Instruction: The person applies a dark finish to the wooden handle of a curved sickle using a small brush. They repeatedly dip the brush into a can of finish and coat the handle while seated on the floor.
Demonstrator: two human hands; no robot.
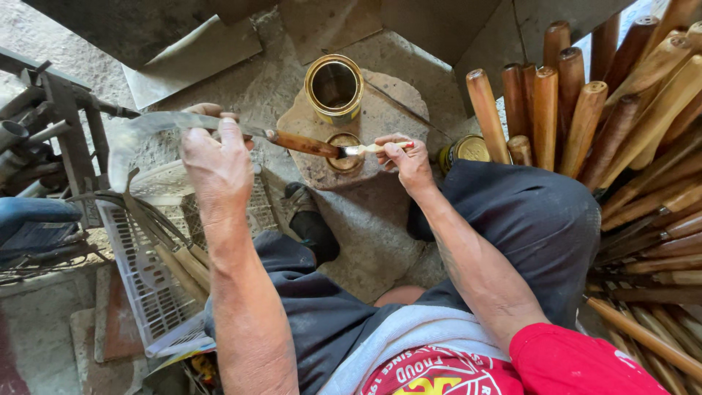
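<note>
My left hand (216,157) grips the curved metal blade of a sickle (157,128) and holds it level, so its wooden handle (303,143) points right. My right hand (406,157) pinches a small paintbrush (363,149), and the bristles touch the end of that wooden handle. Just below the brush sits a small open tin of brown varnish (345,151) on a flat stone. A larger open gold can (334,88) stands behind it.
A white plastic crate (150,252) with several more sickles lies on the left. Many wooden-handled tools (621,146) are stacked on the right. A closed tin (468,150) stands by my right knee. Metal machinery (51,139) fills the far left.
</note>
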